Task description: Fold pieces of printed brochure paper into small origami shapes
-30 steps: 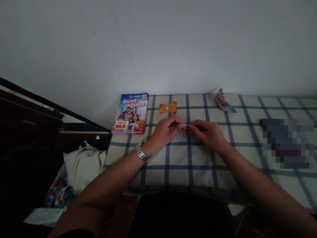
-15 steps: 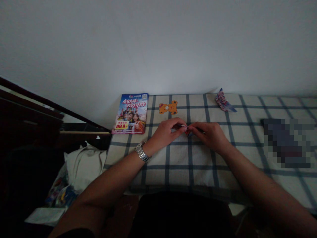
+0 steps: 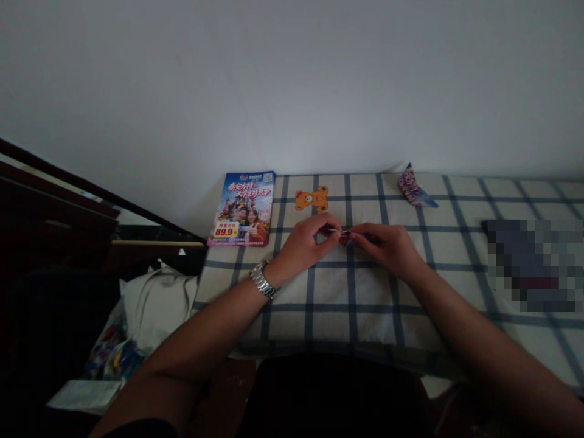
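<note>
Between my fingertips is a small piece of folded paper (image 3: pixel 344 236), whitish and reddish, mostly covered by the fingers. My left hand (image 3: pixel 311 240), with a metal watch at the wrist, pinches its left side. From the right, the thumb and fingers of my right hand (image 3: pixel 389 246) pinch its other side. Both hands are just above or on the checked tablecloth (image 3: pixel 328 316); I cannot tell which. A folded paper shape (image 3: pixel 414 188), printed in blue and pink, stands beyond my right hand near the wall.
A stack of printed flyers (image 3: pixel 241 210) lies at the back left of the table. Beyond my left hand is a flat orange bear figure (image 3: pixel 311 198). A dark blurred-out object (image 3: pixel 524 255) lies at the right. White bags (image 3: pixel 157 304) are below the table's left edge.
My fingers have shifted slightly on the small folded paper, and a thin pale edge shows more between them. The other things stay in place; the view moved a little.
</note>
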{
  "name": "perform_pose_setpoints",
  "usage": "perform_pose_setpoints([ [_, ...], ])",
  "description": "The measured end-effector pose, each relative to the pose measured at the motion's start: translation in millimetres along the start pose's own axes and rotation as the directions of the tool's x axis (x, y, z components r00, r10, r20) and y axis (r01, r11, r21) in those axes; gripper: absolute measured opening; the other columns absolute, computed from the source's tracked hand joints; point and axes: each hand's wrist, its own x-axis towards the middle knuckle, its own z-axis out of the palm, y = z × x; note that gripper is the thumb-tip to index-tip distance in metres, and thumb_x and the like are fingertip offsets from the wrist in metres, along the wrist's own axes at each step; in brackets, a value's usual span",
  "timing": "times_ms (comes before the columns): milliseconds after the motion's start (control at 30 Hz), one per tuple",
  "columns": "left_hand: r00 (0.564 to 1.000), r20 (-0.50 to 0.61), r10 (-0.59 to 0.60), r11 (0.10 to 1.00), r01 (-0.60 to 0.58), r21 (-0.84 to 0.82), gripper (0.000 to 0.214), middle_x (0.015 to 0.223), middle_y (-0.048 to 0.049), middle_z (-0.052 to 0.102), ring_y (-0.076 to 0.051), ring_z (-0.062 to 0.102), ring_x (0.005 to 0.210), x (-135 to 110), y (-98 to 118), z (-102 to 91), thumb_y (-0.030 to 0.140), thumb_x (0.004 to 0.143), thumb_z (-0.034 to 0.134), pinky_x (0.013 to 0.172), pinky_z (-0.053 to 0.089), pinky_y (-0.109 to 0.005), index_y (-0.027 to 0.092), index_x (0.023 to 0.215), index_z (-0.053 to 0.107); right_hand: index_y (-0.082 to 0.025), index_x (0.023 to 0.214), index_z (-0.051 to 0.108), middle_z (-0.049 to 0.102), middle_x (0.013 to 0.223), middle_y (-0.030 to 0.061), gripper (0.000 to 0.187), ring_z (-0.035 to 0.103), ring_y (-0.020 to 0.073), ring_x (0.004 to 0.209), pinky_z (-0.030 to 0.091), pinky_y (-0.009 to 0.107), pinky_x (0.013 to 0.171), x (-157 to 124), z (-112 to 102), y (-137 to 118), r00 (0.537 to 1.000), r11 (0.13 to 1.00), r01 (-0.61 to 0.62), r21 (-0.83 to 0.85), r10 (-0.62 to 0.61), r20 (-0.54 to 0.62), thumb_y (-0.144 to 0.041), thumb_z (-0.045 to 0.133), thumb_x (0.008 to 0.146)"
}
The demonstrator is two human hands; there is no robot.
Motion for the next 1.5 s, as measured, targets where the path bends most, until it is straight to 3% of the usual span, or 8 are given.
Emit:
perform_pose_setpoints([
  [167,0.996,0.041,0.085,0.990,-0.088,0.106,0.004,0.099,-0.0005,0.073,-0.014,0.069,0.093,-0.8,-2.2,2.2,0.025,0.103,0.068,0.088,0.055,-0.029,0.022,0.104,0.068,-0.023,0.104,0.082,0.084,0.090,0.0021,0.024,0.076,0.0177,0.071,0.056,0.027,0.065,-1.9,1.3,0.7,0.998,0.997,0.060,-0.051,-0.060,0.004,-0.036,0.063,0.105],
  [300,0.992,0.035,0.123,0.981,-0.126,0.145,0.004,0.095,0.0002,0.073,-0.014,0.069,0.092,-0.2,-0.6,2.0,0.023,0.104,0.066,0.086,0.054,-0.029,0.021,0.101,0.068,-0.024,0.107,0.082,0.085,0.096,0.0022,0.024,0.079,0.0189,0.078,0.058,0.027,0.070,-3.5,2.4,2.5,0.996,0.995,0.087,-0.054,-0.087,0.014,-0.035,0.061,0.106],
  [833,0.986,-0.010,0.166,0.971,-0.162,0.174,0.005,0.094,0.0005,0.072,-0.013,0.069,0.091,-1.5,1.8,0.8,0.023,0.105,0.066,0.086,0.054,-0.029,0.021,0.101,0.068,-0.025,0.112,0.084,0.086,0.107,0.0032,0.022,0.083,0.0227,0.090,0.066,0.029,0.078,-2.1,-1.5,1.1,0.990,0.987,0.138,-0.079,-0.139,-0.019,-0.032,0.065,0.105],
  [1333,0.994,-0.039,0.106,0.986,-0.100,0.136,0.008,0.097,-0.0015,0.075,-0.015,0.071,0.094,0.4,3.0,-0.8,0.027,0.105,0.064,0.090,0.057,-0.032,0.022,0.100,0.069,-0.030,0.117,0.085,0.085,0.112,0.0014,0.024,0.083,0.0255,0.096,0.068,0.035,0.083,-0.5,-5.0,4.5,0.998,0.997,0.057,-0.046,-0.058,-0.022,-0.038,0.068,0.103],
  [1500,0.994,-0.057,0.095,0.986,-0.086,0.140,0.013,0.097,-0.0024,0.074,-0.015,0.071,0.092,0.2,1.3,-2.4,0.031,0.107,0.062,0.089,0.058,-0.031,0.022,0.101,0.069,-0.027,0.117,0.085,0.085,0.109,0.0034,0.025,0.084,0.0257,0.088,0.069,0.034,0.077,0.3,-8.2,1.9,0.999,1.000,0.011,0.003,-0.011,-0.053,-0.040,0.071,0.101],
])
